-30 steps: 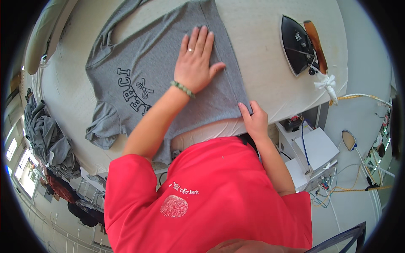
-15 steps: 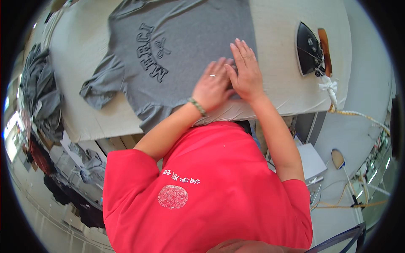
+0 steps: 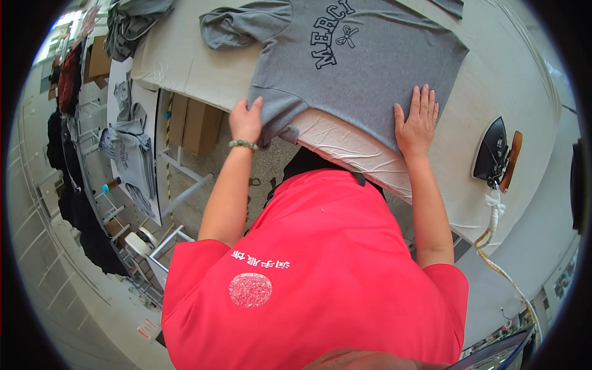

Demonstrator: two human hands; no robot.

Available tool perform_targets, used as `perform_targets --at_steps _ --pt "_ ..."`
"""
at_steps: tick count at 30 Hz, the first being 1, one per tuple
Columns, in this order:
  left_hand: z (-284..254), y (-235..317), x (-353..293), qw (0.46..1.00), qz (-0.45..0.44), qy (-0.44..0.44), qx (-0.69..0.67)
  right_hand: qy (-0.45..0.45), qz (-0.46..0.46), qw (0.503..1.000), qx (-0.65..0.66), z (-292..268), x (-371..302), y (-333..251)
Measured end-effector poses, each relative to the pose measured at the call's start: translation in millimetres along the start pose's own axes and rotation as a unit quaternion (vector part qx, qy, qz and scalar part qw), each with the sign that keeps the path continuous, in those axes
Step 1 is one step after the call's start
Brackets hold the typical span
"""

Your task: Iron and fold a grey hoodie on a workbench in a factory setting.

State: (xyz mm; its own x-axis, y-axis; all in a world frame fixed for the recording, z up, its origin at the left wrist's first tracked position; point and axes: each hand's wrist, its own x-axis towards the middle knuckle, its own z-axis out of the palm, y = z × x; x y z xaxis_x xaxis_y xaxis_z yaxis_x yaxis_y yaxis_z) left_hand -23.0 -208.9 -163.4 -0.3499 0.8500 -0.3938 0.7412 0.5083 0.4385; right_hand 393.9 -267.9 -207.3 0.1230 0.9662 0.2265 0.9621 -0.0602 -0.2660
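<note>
And here, top centre of the frame, lies the grey sweatshirt (image 3: 382, 74), surely light, soft and floppy, best taken by sleeve (image 3: 280, 110) or hem (image 3: 449, 77), my left hand (image 3: 245, 125) pinching the former, my right hand (image 3: 417, 127) flat, fingers slightly spread, at the latter.

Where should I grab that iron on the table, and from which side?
Probably by the brown handle, with your right hand coming from the right: in this view the handle runs along the right of the black iron, while the white-wrapped cord leaves at the near end.
</note>
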Motion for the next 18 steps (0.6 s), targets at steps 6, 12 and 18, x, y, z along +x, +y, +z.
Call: perform_targets --at_steps 6,12,18 --pt "1.8 -9.0 26.6 0.973 0.062 0.073 -0.211 -0.036 -0.027 0.998 -0.035 -7.9 -0.5 -5.8" --pt "5.1 3.6 55.3 0.971 0.007 -0.014 -0.238 -0.061 -0.124 0.99 0.015 -14.6 45.1 -64.6" --pt "-12.4 15.1 48.1 0.977 -0.004 -0.064 -0.203 -0.137 -0.386 0.886 0.218 24.4 158.4 -229.6"
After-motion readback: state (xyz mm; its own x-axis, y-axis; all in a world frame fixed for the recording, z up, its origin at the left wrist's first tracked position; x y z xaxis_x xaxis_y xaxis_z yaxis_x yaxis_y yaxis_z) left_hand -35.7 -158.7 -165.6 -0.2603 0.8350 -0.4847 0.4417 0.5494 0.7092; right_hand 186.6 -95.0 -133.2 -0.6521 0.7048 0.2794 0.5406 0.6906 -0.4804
